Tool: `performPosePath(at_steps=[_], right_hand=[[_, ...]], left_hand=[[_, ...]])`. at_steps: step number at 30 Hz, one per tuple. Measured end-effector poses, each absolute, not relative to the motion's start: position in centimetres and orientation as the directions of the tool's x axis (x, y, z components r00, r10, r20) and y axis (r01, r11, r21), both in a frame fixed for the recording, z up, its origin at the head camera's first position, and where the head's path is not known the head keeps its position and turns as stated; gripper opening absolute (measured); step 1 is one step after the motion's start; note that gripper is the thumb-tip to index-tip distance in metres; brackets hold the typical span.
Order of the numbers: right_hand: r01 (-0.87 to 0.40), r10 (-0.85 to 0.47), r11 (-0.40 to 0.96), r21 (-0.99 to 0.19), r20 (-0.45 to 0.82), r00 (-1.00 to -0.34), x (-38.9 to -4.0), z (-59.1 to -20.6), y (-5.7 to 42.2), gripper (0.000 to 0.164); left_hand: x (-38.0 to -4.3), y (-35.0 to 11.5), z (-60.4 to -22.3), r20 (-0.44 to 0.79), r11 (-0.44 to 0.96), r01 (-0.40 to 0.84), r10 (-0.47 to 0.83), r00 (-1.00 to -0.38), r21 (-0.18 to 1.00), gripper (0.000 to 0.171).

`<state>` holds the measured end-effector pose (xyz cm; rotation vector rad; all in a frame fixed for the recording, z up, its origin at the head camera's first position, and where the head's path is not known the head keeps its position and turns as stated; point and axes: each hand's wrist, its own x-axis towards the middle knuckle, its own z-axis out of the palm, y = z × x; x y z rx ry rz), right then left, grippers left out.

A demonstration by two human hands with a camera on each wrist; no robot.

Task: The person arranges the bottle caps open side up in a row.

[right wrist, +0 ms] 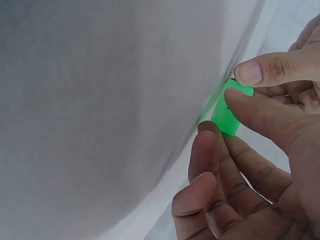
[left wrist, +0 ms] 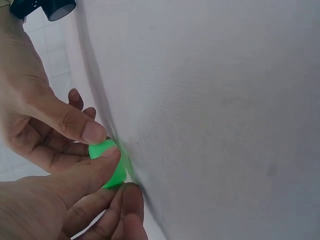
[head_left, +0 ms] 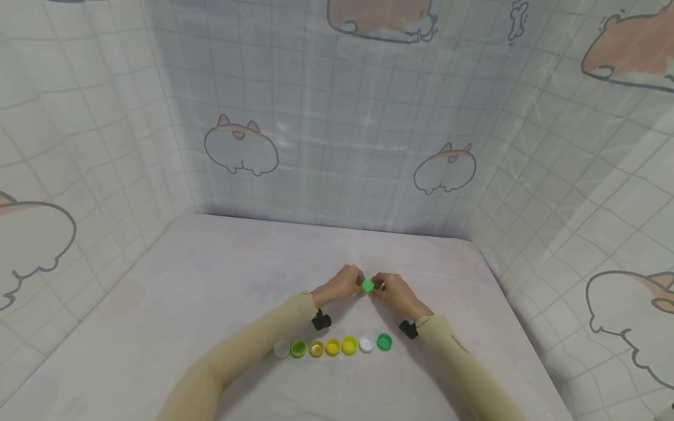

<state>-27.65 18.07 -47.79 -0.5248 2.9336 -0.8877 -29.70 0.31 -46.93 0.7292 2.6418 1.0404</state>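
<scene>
Both hands meet over the middle of the white cloth and pinch one small bright green piece (head_left: 367, 286) between them. My left hand (head_left: 342, 283) grips it from the left with thumb and fingertips. From the other side my right hand (head_left: 396, 292) does the same. The right wrist view shows the green piece (right wrist: 226, 119) as a short block with flat faces, low over the cloth, partly covered by the thumbs. In the left wrist view the fingers also hide part of the green piece (left wrist: 116, 177).
Nearer the body, several bottle caps stand in a row: green (head_left: 384, 342), white (head_left: 366, 344), yellow (head_left: 349, 345) and others. The left sleeve (head_left: 253, 333) overlaps the row's left end. Patterned cloth walls (head_left: 337, 146) enclose the back and sides.
</scene>
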Motion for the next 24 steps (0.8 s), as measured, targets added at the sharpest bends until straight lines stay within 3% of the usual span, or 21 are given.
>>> performPosePath(at_steps=[10,17,24], right_hand=[[-0.324,-0.329,0.784,-0.53,0.088,-0.94,-26.5,-46.9,18.2,0.025],[-0.366,-0.365,0.759,-0.538,0.115,-0.924,-25.3,-46.1,18.3,0.022],[-0.429,-0.447,0.701,-0.57,0.118,-0.887,-23.5,-45.4,18.1,0.025]], left_hand=[[-29.1,-0.5,-46.3,0.001,0.581,0.414,0.58,-0.815,0.701,0.021],[-27.9,-1.0,-45.7,0.041,0.553,0.428,0.577,-0.816,0.715,0.038],[-26.6,-1.8,-45.0,0.02,0.54,0.45,0.625,-0.781,0.711,0.028]])
